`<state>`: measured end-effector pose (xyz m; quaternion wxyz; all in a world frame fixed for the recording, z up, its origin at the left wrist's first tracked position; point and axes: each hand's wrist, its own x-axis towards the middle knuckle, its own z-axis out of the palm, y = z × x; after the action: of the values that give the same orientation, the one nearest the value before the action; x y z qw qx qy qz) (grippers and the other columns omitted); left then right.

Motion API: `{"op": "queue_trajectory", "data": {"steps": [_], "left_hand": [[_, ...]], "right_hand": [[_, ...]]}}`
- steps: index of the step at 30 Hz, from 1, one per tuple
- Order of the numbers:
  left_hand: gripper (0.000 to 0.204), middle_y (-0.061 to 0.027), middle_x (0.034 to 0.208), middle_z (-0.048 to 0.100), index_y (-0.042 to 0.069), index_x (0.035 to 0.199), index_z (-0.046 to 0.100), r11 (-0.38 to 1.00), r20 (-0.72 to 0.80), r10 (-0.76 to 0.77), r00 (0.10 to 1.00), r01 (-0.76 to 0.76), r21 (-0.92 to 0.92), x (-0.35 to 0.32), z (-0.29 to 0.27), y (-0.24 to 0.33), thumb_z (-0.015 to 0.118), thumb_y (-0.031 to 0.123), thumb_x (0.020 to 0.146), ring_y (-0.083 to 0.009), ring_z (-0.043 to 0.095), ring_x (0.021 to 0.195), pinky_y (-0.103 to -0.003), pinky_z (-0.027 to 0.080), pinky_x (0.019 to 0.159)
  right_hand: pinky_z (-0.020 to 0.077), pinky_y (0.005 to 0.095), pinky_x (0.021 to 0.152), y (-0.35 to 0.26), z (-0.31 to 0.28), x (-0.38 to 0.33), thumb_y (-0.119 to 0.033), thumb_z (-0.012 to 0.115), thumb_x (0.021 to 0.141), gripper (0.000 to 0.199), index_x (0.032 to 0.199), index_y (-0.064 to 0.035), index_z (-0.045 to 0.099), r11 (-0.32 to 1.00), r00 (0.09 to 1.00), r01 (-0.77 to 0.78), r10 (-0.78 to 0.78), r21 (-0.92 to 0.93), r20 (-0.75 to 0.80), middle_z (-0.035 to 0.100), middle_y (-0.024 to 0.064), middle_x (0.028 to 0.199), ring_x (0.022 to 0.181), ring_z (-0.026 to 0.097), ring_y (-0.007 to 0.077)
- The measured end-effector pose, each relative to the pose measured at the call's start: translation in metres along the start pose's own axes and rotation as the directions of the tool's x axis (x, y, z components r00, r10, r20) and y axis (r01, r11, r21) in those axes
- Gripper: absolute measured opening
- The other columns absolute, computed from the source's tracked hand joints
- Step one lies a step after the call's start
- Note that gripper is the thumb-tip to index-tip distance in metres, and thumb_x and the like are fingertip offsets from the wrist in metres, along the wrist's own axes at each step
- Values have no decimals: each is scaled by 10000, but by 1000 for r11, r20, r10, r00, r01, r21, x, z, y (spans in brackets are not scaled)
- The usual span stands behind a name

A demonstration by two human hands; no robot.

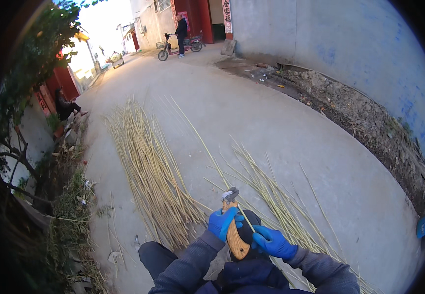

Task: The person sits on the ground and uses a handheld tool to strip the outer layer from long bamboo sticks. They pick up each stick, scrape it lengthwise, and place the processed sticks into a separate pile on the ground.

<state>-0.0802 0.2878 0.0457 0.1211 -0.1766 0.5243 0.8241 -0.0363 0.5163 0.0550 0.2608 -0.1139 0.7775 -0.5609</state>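
Observation:
Both my hands wear blue gloves. My left hand (224, 223) is closed round a curved wooden-handled cutting tool (237, 242), whose dark metal head (230, 194) points away from me. My right hand (272, 242) has its fingers pinched on a long thin stalk (211, 160). From those fingers the stalk runs up past the tool's head and out over the ground; whether it touches the blade, I cannot tell. Left of my hands lies a thick bundle of yellowish stalks (148, 171). A looser spread of greener stalks (283, 206) lies to the right, passing beside my right arm.
Grey concrete pavement (349, 191) stretches around me. Dry weeds (70, 225) and a leafy tree line the left edge. A dirt strip (340, 100) runs along the pale wall at right. One person (181, 35) stands by a scooter (163, 53); another (65, 105) sits at left.

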Motion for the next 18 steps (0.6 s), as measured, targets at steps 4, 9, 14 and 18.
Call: {"op": "queue_trajectory", "data": {"steps": [4, 9, 14, 18], "left_hand": [[378, -129, 985, 663, -20, 1181, 596, 994, -53, 104, 993, -106, -33, 20, -37, 10, 666, 241, 916, -220, 660, 824, -340, 570, 701], [506, -134, 1101, 630, -10, 1280, 543, 910, -340, 392, 855, -415, 4, 97, -215, 118, 680, 297, 901, -254, 617, 980, -390, 522, 875], [544, -184, 1248, 587, 59, 1359, 466, 845, -569, 493, 658, -519, 132, 92, -414, 222, 646, 301, 906, -304, 593, 1085, -458, 489, 943], [721, -178, 1524, 334, 89, 1500, 295, 809, -558, 515, 651, -584, 65, 56, -517, 254, 599, 406, 928, -320, 300, 1407, -460, 245, 1162]], "right_hand": [[499, 361, 550, 28, 12, -1, -258, 559, 955, 267, 1153, -84, 595, 883, 942, 279, -328, -377, -69, 636, 125, 693, 576, 636, 275], [428, 387, 492, 115, -5, -103, -131, 617, 847, 253, 1093, -78, 642, 743, 869, 475, -481, -472, 117, 547, 71, 585, 509, 561, 270], [470, 488, 519, 140, -13, -176, -494, 651, 881, 481, 1252, -192, 605, 668, 905, 240, -416, -704, -86, 683, 71, 755, 590, 629, 322], [395, 387, 483, 120, -26, -170, -54, 666, 784, 281, 1065, -58, 669, 656, 931, 130, -338, -744, -136, 487, 66, 547, 478, 504, 270]]}}
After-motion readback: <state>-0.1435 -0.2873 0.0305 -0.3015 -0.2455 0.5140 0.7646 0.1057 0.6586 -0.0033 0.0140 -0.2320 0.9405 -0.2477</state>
